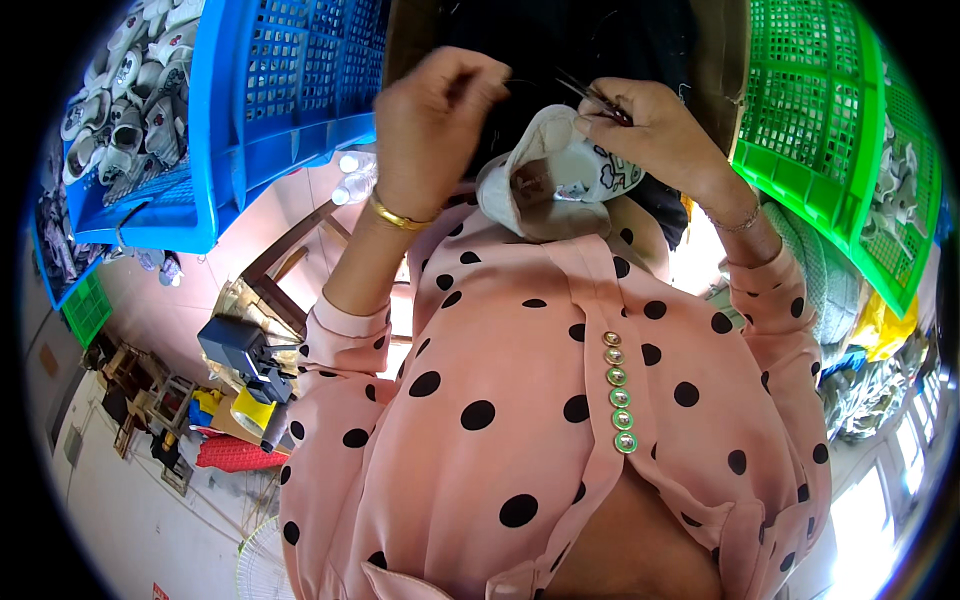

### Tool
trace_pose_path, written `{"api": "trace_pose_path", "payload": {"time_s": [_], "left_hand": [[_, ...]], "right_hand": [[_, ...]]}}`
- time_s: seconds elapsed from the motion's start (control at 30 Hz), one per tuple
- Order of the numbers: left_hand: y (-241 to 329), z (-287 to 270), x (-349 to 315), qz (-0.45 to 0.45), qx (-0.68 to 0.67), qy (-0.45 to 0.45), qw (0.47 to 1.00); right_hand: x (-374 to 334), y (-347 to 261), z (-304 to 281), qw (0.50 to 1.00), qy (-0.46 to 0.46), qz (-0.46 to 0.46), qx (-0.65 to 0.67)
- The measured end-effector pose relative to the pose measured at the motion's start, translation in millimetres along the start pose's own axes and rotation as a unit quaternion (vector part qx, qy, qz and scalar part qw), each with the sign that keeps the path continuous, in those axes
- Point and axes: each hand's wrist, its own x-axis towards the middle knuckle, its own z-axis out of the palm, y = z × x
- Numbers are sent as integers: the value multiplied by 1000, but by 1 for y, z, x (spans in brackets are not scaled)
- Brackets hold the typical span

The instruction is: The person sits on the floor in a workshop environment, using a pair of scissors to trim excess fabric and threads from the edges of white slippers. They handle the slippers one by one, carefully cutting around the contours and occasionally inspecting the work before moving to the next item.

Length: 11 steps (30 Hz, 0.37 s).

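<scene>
My right hand (655, 130) is closed around a slim dark pointed tool that looks like thread snips (606, 104), its tip pointing up and to the left. That hand's fingertips also touch the rim of a small white shoe (545, 190) with a dark-outlined cartoon print on its side. The shoe's opening faces up, in front of my pink dotted top. Left of the shoe and apart from it, my left hand (435, 130) is raised with its fingers curled into a pinch. A faint thin line runs near those fingertips; what they hold is too small to make out.
To the left, a blue plastic crate (205, 180) stands beside a pile of small light shoes (125, 120). A green plastic crate (815, 150) stands to the right, with more pale pieces beyond it. A wooden stool frame (285, 255) and a black device (235, 345) are lower left.
</scene>
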Motion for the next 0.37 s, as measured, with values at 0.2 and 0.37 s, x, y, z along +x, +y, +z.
{"api": "trace_pose_path", "payload": {"time_s": [0.2,0.37], "left_hand": [[20,-5,-11,72,81,-66,992],[23,7,5,140,170,-93,971]], "right_hand": [[-1,5,-11,997,80,4,10],[2,7,-16,989,146,-32,-3]]}}
